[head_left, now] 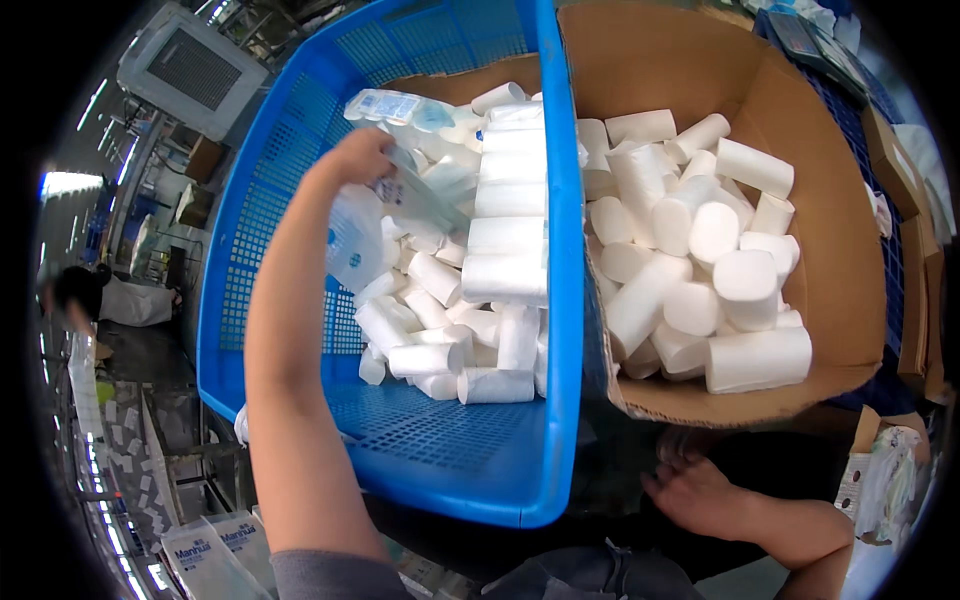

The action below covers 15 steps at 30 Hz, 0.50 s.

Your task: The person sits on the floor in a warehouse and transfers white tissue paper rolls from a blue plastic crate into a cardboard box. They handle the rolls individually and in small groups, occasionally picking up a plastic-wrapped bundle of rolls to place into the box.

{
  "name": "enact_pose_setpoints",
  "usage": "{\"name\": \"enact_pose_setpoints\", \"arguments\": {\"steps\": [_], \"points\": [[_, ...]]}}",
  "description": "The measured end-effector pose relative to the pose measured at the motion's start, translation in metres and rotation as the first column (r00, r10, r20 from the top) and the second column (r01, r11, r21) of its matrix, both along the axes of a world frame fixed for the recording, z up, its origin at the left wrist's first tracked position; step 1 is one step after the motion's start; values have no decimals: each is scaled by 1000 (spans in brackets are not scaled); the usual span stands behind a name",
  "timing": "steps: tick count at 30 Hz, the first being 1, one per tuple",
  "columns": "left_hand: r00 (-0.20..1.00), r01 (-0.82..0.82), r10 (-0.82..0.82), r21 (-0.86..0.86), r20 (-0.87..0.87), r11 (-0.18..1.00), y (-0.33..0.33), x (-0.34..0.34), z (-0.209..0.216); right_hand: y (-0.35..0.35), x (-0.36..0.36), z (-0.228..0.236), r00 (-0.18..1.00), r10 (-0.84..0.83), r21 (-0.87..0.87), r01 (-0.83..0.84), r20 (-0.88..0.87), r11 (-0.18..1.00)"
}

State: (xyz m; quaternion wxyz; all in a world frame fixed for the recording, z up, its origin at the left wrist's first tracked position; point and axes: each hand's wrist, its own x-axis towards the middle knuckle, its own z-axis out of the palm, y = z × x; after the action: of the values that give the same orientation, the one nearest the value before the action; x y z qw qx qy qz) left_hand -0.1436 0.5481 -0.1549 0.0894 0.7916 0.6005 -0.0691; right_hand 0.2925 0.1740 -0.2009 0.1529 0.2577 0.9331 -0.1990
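Observation:
My left hand point(361, 156) reaches over the blue plastic basket point(562, 260), its fingers closed on a clear plastic bag point(405, 190) with blue print. Below the bag lie many loose white paper rolls point(436, 278). Along the basket's right wall, a wrapped stack of rolls point(506, 235) lies on top of them. My right hand point(697, 497) hangs low, between the basket and my lap, beneath the cardboard box. Its thumb stands apart from fingers that fade into shadow, and I see nothing in it. More plastic film point(355, 235) rests beside my left wrist.
To the right of the basket stands an open cardboard box point(835, 290) with many white rolls point(745, 285). Printed packs point(215, 555) lie at the lower left. Another person point(125, 300) is at the far left, below a grey vented machine point(193, 72). A small carton point(870, 470) holds plastic film.

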Motion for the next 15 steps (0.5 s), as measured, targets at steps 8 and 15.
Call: {"name": "enact_pose_setpoints", "arguments": {"steps": [8, 15], "points": [[764, -446, 186, 298, 618, 844, -64, -52, 140, 1, -15, 13, 998, -55, 25, 56, -37, 998], [700, -277, -384, 724, 603, 632, -150, 69, 176, 15, -18, 40, 843, -348, -621, 20, -411, 784]]}}
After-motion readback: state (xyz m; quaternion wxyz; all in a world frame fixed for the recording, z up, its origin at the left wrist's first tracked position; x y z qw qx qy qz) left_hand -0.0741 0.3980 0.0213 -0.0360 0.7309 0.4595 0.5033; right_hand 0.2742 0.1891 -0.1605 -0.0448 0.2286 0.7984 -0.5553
